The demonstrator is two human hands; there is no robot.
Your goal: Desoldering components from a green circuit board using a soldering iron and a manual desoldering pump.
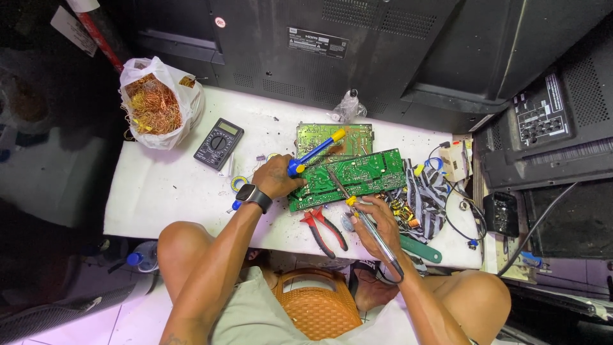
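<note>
My left hand [274, 177], with a dark watch on its wrist, grips a blue and yellow desoldering pump [316, 152] over the left end of a green circuit board [367, 171]. My right hand [378, 220] holds a soldering iron [340, 185] by its handle, the thin tip resting on the board's near edge. A second green board [356, 135] lies just behind the first one, partly under the pump.
Red-handled pliers [325, 230] lie on the white table [166, 185] between my hands. A black multimeter [218, 143] and a bag of copper wire [156, 102] sit at the left. A striped cloth [428, 195], wires and small parts crowd the right. Dark television backs [332, 45] stand behind.
</note>
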